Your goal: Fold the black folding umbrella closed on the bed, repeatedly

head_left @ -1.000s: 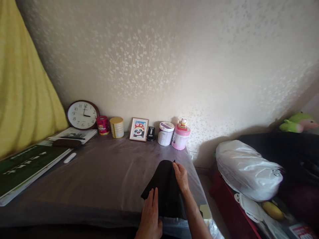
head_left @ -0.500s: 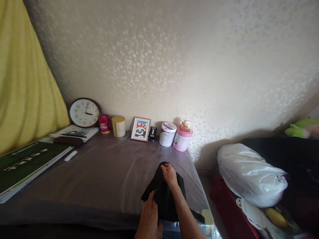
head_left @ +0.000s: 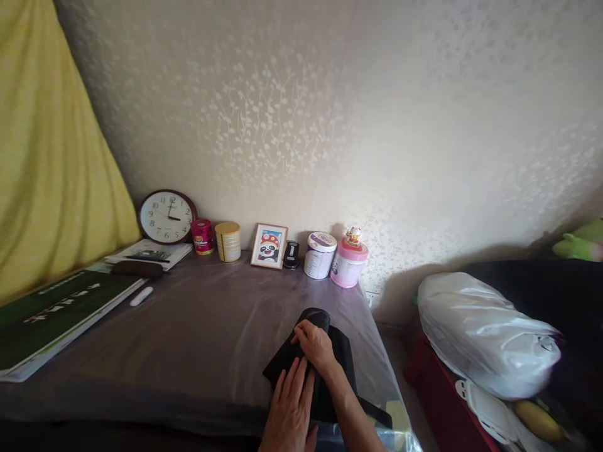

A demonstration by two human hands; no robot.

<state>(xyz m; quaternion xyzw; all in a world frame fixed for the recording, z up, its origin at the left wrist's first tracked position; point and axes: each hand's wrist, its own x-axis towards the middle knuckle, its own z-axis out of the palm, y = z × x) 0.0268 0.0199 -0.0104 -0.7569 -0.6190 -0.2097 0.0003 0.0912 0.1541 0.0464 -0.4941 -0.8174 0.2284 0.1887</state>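
A black cloth item [head_left: 346, 358] lies on the near right part of the table, its far end rounded and folded up; I cannot make out its exact kind. My right hand [head_left: 315, 344] is closed on its upper middle, fingers curled with the tips partly hidden. Just below and to the left, my left hand [head_left: 291, 402] rests flat on the cloth with its fingers stretched out, their tips close to the right hand. A dark corner of the cloth spreads out to the left of both hands, and another dark piece reaches toward the table's front right corner.
Along the wall stand a clock [head_left: 168, 217], a pink tin [head_left: 203, 237], a yellow-lidded can [head_left: 228, 242], a panda picture frame [head_left: 269, 246] and two tubs, one white [head_left: 320, 256], one pink [head_left: 348, 267]. A green book [head_left: 70, 307] lies left. Beyond the table's right edge sits a white plastic bag [head_left: 485, 336].
My right hand has drawn back toward me from the cloth's far end. My left hand has moved forward and now lies flatter on the cloth, close to the right. The view has shifted slightly.
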